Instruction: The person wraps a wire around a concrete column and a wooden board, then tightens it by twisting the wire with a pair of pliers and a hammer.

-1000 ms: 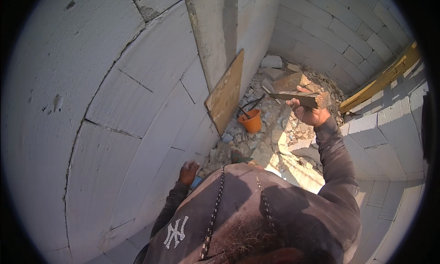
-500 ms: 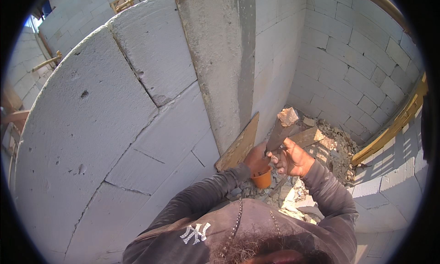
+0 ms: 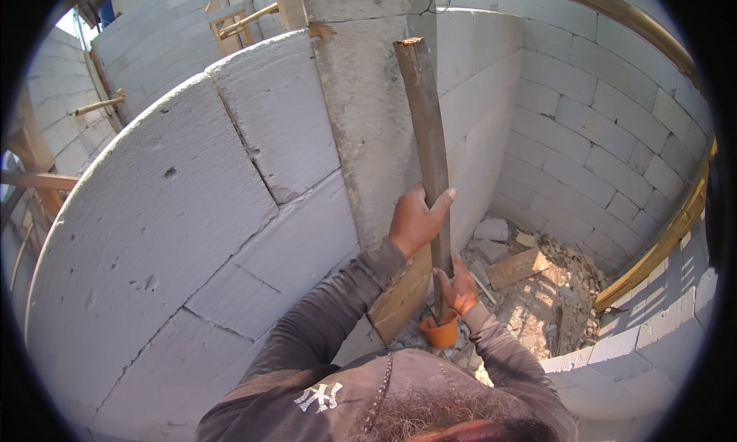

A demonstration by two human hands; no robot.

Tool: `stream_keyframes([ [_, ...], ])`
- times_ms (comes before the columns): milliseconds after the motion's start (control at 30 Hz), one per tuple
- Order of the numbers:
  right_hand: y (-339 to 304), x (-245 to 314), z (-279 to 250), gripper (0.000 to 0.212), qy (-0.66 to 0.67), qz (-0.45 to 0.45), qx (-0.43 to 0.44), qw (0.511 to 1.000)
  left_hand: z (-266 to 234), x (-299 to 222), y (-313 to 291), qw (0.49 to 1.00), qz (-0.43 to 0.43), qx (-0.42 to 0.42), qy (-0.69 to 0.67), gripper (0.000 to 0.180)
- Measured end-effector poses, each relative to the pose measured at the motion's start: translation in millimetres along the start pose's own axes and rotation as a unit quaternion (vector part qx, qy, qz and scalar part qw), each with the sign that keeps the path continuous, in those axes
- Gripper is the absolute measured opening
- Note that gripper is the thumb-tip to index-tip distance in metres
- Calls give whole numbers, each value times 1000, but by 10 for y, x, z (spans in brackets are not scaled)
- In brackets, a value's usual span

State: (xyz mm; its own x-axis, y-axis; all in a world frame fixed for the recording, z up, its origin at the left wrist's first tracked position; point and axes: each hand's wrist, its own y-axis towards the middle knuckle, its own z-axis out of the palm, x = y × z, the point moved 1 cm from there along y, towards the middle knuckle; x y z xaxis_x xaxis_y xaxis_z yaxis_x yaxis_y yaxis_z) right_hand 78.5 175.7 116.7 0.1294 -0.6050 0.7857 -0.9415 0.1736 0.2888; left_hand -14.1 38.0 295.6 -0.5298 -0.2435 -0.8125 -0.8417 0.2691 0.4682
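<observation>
A long, narrow, dark wooden batten stands nearly upright in front of the grey concrete column, its upper end broken and pale. Partway up it, my left hand is closed around the wood, thumb across its face. Lower down, my right hand grips the same batten from the right side. Directly below my right hand sits a small orange bucket with a tool handle apparently sticking out of it. Whether the batten touches the column is hard to tell.
Pale block walls rise at left and right. A wide board leans at the column's foot. Rubble and a short plank cover the ground. A yellowish timber curves along the right.
The batten has swung from pointing away over the rubble to standing upright by the column. My left hand has moved up along it, and my right hand has closed around its lower part.
</observation>
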Motion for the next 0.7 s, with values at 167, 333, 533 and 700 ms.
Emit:
stream_keyframes([
  [167, 179, 142, -11, 65, 17, -38, -13, 999, -142, -235, 173, 1000, -2, -13, 24, 52],
  [333, 337, 185, 50, 64, 37, -38, -14, 998, -175, -177, 290, 995, 46, -62, 57, 50],
  [533, 544, 339, -13, 64, 42, -53, -21, 997, -272, -433, 367, 993, 21, -84, 79, 52],
  [700, 765, 487, -8, 60, 64, -85, -34, 994, -326, -304, 398, 988, 92, -102, 69, 45],
])
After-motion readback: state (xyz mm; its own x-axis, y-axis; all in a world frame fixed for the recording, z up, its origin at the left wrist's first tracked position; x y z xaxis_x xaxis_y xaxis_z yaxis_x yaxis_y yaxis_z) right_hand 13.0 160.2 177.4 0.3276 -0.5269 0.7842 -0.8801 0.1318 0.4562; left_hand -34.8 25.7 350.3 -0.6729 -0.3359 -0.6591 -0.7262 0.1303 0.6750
